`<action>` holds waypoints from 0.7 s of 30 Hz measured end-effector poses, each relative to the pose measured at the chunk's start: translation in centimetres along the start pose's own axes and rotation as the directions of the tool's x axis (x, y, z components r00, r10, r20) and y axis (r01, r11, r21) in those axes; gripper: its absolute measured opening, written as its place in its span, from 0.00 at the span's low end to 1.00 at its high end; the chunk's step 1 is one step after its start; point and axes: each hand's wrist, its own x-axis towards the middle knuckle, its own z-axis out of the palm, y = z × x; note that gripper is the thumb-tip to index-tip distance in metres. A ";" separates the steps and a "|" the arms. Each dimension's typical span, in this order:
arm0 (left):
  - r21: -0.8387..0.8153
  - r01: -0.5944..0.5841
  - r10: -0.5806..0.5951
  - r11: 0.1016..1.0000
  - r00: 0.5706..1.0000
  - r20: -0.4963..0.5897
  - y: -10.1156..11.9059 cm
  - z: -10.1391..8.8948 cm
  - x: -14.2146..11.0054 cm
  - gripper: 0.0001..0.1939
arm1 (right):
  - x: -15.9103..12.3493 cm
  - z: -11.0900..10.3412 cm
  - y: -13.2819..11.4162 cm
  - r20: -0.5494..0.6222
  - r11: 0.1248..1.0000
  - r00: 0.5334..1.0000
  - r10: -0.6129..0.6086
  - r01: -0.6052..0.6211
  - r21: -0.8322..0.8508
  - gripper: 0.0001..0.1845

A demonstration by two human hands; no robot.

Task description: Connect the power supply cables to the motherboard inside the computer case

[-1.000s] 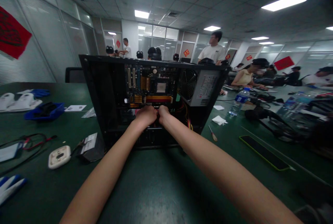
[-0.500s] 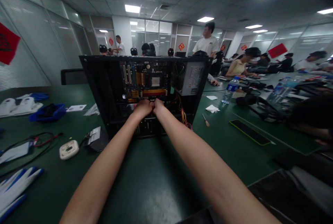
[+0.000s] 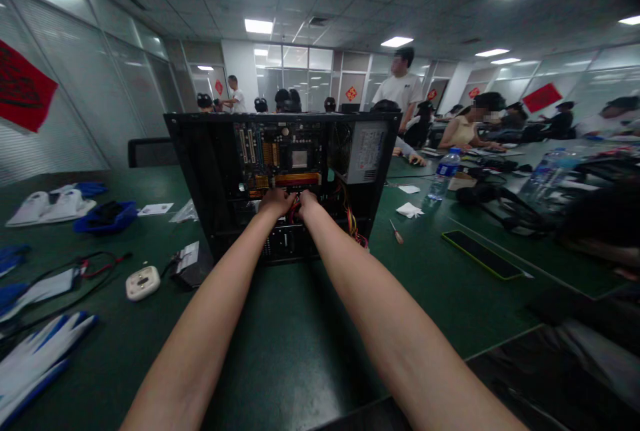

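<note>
An open black computer case [image 3: 200, 171] stands on the green table [image 3: 280, 351] with its motherboard [image 3: 280, 157] and grey power supply [image 3: 367, 151] showing. Both my arms reach into it. My left hand [image 3: 275, 203] and my right hand [image 3: 307, 204] are side by side just below the motherboard, fingers curled in and closed. Red wires [image 3: 295, 205] show between them. What each hand grips is hidden behind the knuckles. A bundle of red and yellow cables [image 3: 353, 221] hangs to the right of my right hand.
A screwdriver [image 3: 396, 233], tissue [image 3: 409, 209], water bottle [image 3: 443, 174] and a dark green-edged slab [image 3: 483, 255] lie right of the case. Left are a white round part [image 3: 143, 282], a black box [image 3: 187, 264], cables, a blue tray [image 3: 107, 214], gloves [image 3: 35, 357]. Other people sit and stand behind.
The view shifted slightly right and down. My hands stay inside the case and have parted a little, so red wires now show between them.
</note>
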 end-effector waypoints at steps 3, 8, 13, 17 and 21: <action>-0.018 0.012 -0.012 1.000 1.000 -0.014 -0.1 0.2 0.2 0.24 | -0.7 -1.4 -0.7 0.016 0.981 1.000 0.023 -0.019 -0.193 0.15; -0.032 0.003 -0.004 0.999 1.000 -0.021 -0.2 0.2 0.1 0.23 | -1.6 -5.1 -1.9 0.130 0.796 0.986 -0.100 0.158 -0.585 0.10; -0.032 -0.004 0.003 0.999 0.999 -0.035 -0.4 0.4 0.2 0.23 | -2.0 -7.4 -2.2 0.346 0.426 0.889 -0.300 0.450 -0.785 0.09; -0.035 0.000 -0.001 0.999 1.000 -0.031 -0.3 0.5 0.2 0.23 | -2.3 -7.2 -1.8 0.419 0.185 0.853 -0.312 0.487 -0.854 0.14; -0.030 -0.018 0.017 0.999 1.000 -0.018 -0.3 0.4 0.1 0.24 | -2.8 -6.8 -2.0 0.424 0.045 0.849 -0.316 0.460 -0.887 0.17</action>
